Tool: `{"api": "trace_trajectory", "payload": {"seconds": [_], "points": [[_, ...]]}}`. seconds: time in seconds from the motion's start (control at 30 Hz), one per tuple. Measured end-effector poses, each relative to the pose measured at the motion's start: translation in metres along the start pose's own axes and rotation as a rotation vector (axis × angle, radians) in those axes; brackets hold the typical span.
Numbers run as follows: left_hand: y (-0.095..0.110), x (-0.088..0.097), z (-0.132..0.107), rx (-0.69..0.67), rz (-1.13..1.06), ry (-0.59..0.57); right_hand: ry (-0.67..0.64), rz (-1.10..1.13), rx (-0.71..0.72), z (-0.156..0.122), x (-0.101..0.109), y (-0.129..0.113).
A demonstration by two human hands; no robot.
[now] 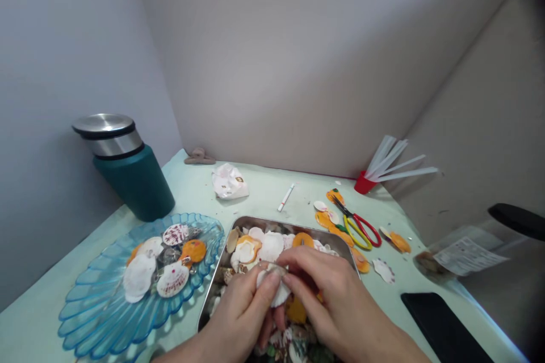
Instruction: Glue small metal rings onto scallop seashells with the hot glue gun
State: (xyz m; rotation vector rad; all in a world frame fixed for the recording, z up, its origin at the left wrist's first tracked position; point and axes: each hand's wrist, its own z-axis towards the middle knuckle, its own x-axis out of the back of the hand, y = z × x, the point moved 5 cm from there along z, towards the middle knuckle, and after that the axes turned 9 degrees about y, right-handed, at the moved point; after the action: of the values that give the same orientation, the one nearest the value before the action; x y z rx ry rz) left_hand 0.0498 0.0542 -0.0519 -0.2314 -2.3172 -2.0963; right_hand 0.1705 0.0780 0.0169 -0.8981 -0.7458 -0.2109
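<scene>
A white seashell (280,296) is held over the metal tray (212,296). My left hand (242,309) grips it with the thumb lying across its face. The fingers of my right hand (330,283) pinch at the shell's upper right edge; whether a small piece sits between those fingertips is hidden. Below both hands the tray is filled with loose seashells, among them a white scallop shell (271,247) and an orange piece (302,240).
Left stands a blue shell-shaped dish (91,309) with several shells, behind it a teal bottle (131,181). Scissors (357,229) lie right of the tray among orange shells. Farther right are a red cup (365,183) of glue sticks, a plastic bag (464,255) and a black phone (443,326).
</scene>
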Motion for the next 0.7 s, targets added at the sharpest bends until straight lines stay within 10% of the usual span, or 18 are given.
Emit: {"api": "trace_trajectory", "payload": {"seconds": [0.7], "points": [[-0.0054, 0.009, 0.0036, 0.025, -0.029, 0.114, 0.151, -0.007, 0.038, 0.0012, -0.0097, -0.0096]]}}
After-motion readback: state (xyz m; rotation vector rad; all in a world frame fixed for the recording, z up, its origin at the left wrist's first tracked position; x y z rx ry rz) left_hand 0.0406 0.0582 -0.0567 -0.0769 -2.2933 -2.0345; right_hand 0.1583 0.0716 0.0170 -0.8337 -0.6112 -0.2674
